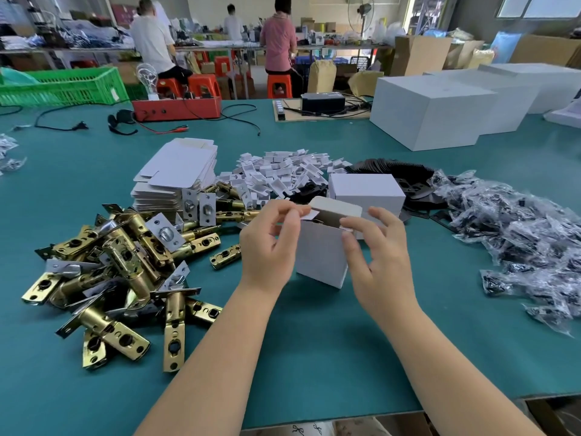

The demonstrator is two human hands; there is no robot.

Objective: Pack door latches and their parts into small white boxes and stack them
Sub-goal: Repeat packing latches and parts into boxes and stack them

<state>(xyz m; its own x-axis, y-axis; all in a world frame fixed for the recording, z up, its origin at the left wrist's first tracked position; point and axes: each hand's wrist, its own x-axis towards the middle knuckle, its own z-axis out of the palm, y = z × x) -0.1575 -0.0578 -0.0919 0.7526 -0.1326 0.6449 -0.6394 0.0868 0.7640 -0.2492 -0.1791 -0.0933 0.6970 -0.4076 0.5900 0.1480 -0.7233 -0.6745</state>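
Note:
A small white box (320, 253) stands upright on the green table, its top lid flap raised and the mouth open. My left hand (270, 243) pinches the left side flap at the box's top. My right hand (377, 256) pinches the right side flap with thumb and forefinger. Behind it sits a closed small white box (367, 188). A heap of brass door latches (119, 269) lies to the left. A stack of flat white box blanks (176, 180) stands behind the latches.
Small white plastic parts (283, 174) are piled behind the box, black plates (393, 171) beside them, and bagged black screws (518, 231) spread to the right. Large white cartons (430, 111) stand at the back right. A red device (176, 108) and cables lie farther back. People work at distant benches.

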